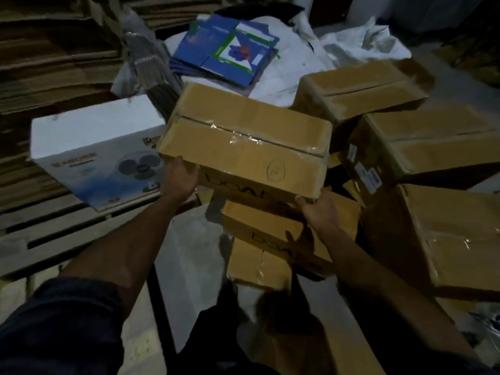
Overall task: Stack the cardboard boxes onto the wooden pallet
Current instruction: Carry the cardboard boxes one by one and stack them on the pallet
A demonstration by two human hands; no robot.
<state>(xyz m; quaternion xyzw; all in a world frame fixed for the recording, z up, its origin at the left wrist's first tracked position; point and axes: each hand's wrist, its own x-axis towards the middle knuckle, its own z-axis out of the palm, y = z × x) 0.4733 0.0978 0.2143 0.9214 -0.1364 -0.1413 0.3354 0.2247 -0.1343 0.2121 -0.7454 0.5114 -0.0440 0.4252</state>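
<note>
Dim storeroom, flattened cardboard (54, 50) stacked along the back left. Low on the left, slatted pallet (54, 234) with a white fan box (94, 147) standing on it, tilted a little. Behind that, a bundle in clear wrap (146, 63), then blue printed cartons (224, 47) lying flat on white sacking (292, 63). Centre, held box (243, 142), brown and taped along its top seam, a circled mark and dark lettering on its near face, raised above two more boxes, just beside the fan box and not over the pallet. Left hand (180, 180) gripping the near left bottom corner, fingers curled under. Right hand (319, 209) under the near right bottom corner, thumb up on the face. Beneath, lettered box (270, 228) lying on a lower box (257, 266). Right side, more brown boxes heaped: far box (359, 87), labelled box (422, 142), big box (446, 239) nearest the edge.
</note>
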